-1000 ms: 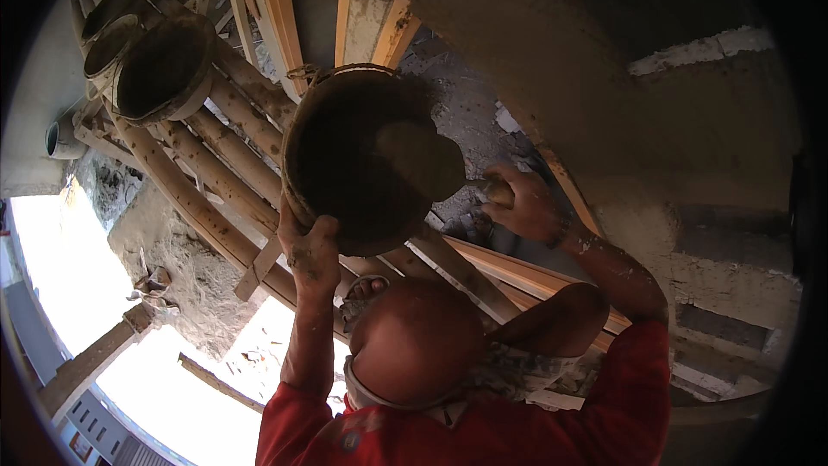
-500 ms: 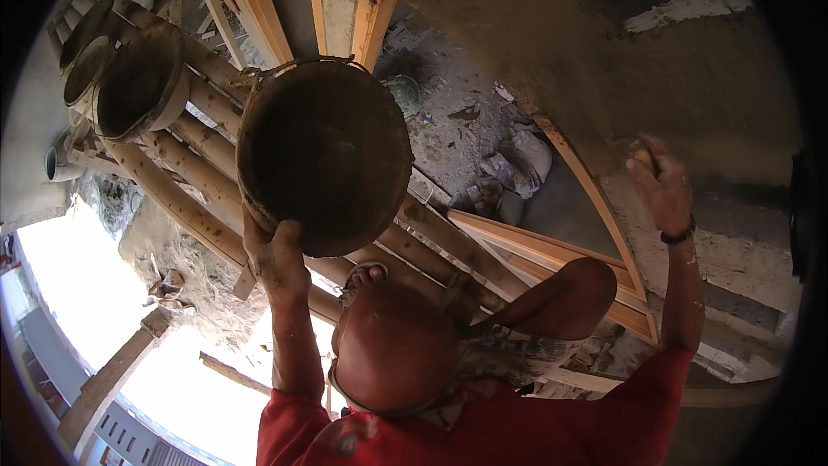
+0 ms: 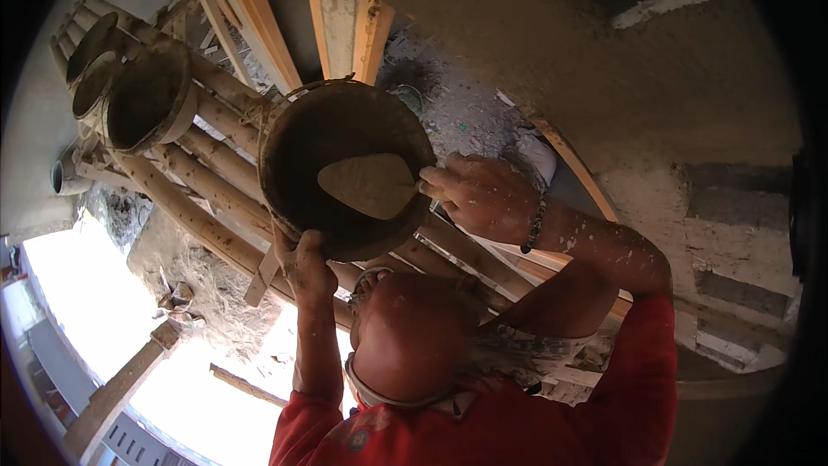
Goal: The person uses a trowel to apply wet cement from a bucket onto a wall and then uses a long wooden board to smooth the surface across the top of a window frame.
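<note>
While our left hand (image 3: 308,266) clasps the near rim of a dark bucket (image 3: 285,151) over wooden poles (image 3: 198,207), our right hand (image 3: 492,194) bends its fingers (image 3: 438,178) around the handle of a trowel (image 3: 369,185), whose blade shows within the bucket's mouth. On our red shirt (image 3: 621,388) we see an emblem (image 3: 357,441), too small to read.

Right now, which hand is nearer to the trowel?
Right. The right hand grips the trowel by its handle, at the bucket's right side. The left hand is farther away, holding the bucket at its lower-left rim.
</note>
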